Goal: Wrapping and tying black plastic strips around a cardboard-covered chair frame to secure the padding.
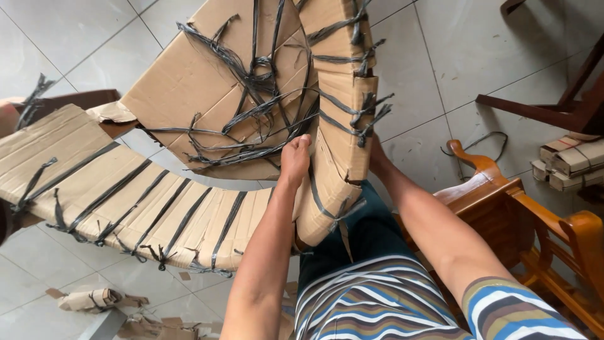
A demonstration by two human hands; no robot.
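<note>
A long curved band of folded brown cardboard (340, 126), bound with black plastic strips, rises in front of me and bends away to the left. A flat cardboard sheet (189, 75) laced with tangled black strips (251, 82) lies behind it. My left hand (295, 158) presses against the inner face of the band, fingers closed on its edge. My right hand (376, 157) is mostly hidden behind the band's outer side, where it holds the cardboard. I wear a striped shirt and dark trousers.
A wooden armchair (535, 220) stands at my right. Dark chair legs (553, 107) and stacked cardboard bundles (569, 160) lie at the far right. A loose black strip (484, 141) and cardboard scraps (91, 299) rest on the grey tiled floor.
</note>
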